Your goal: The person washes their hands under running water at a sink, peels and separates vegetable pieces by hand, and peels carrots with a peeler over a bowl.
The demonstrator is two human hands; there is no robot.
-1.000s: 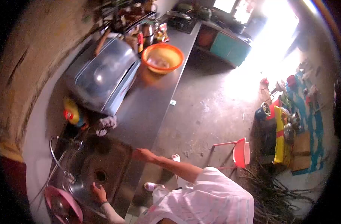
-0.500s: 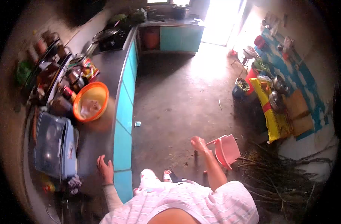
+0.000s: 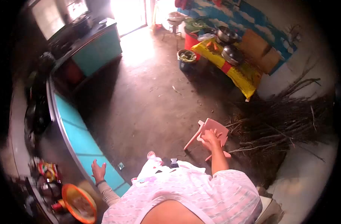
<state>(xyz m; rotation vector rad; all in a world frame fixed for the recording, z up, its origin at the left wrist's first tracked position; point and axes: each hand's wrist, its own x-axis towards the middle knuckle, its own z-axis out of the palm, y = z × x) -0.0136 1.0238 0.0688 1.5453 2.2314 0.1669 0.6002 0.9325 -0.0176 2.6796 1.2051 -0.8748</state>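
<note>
My right hand (image 3: pixel 211 137) is stretched toward a small pink plastic chair (image 3: pixel 215 125), its fingers spread over the chair's panel. Whether the fingertips press on the plastic or hover just above it, I cannot tell. The chair stands on the floor to my right. On the other side, my left hand (image 3: pixel 98 170) is held with thumb and fingers apart, nothing in it. It appears above the turquoise cabinet front (image 3: pixel 82 143) beside the counter. At the lower left, an orange-rimmed basin (image 3: pixel 67 198) with something pale in it sits on the counter.
A heap of dry branches (image 3: pixel 279 127) lies right of the chair. Farther back, a yellow sack (image 3: pixel 241 80) lies under metal bowls (image 3: pixel 231 55), beside a dark bucket (image 3: pixel 187 63) and a red bucket (image 3: pixel 192 40). A small packet (image 3: pixel 121 165) is on the floor near the cabinets.
My view has swung right, so the counter and basin shift to the lower left. My right hand, earlier left of the chair with fingers bunched, is now over it with fingers spread.
</note>
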